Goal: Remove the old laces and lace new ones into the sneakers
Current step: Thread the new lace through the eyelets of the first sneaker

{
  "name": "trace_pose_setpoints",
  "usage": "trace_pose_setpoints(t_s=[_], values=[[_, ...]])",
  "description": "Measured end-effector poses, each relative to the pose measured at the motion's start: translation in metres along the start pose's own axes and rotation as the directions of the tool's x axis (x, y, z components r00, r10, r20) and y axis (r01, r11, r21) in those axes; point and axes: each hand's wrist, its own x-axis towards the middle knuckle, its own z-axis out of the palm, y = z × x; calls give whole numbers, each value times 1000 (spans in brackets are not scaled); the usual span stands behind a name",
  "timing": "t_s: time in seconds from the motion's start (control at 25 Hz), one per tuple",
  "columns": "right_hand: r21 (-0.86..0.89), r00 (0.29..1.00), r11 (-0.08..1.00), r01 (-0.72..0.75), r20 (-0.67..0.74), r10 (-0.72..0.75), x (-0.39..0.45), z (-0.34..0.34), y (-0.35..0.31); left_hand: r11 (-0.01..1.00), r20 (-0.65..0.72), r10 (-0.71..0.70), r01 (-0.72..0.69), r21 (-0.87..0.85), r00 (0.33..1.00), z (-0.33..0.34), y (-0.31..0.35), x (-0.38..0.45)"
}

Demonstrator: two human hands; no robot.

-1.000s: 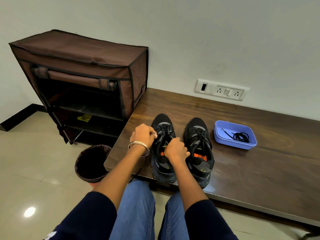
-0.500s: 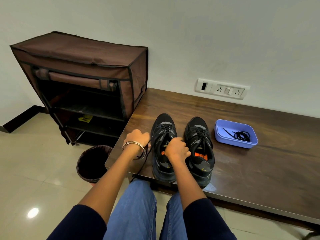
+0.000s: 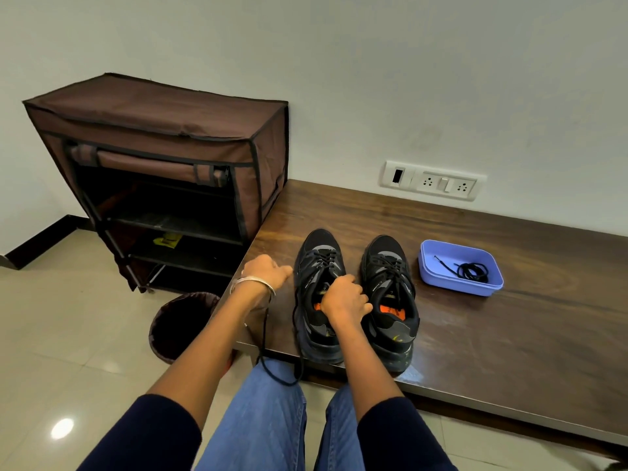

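Since a moment ago the left hand (image 3: 263, 271) has drawn away from the left sneaker (image 3: 317, 294), fingers curled on the old lace (image 3: 272, 355) hanging over the tabletop's (image 3: 509, 334) near edge. The right hand (image 3: 345, 297) grips that sneaker's collar. Two sneakers stand by the near edge, the right sneaker (image 3: 390, 300) laced; one blue tray (image 3: 460, 268) holds one coiled new lace (image 3: 470, 269).
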Motion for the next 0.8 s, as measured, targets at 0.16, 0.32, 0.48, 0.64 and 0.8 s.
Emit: trace_pose_setpoints(t_s=[0.16, 0.32, 0.48, 0.64, 0.8], values=[[47, 1000, 999, -3, -15, 4, -6, -5, -1, 789, 162, 11, 91, -608, 987, -55, 36, -12], [206, 911, 919, 337, -317, -264, -22, -17, 1, 429, 273, 118, 199, -881, 955, -89, 75, -35], [901, 903, 336, 275, -122, -411, -52, -54, -23, 166, 328, 211, 297, -940, 921, -75, 96, -53], [937, 838, 333, 104, 97, -537, -49, -74, -5, -63, 269, 237, 291, -955, 933, -66, 89, -46], [901, 892, 429, 57, 147, -427, -23, -85, 32, -205, 192, 77, 204, -957, 978, -69, 71, -30]])
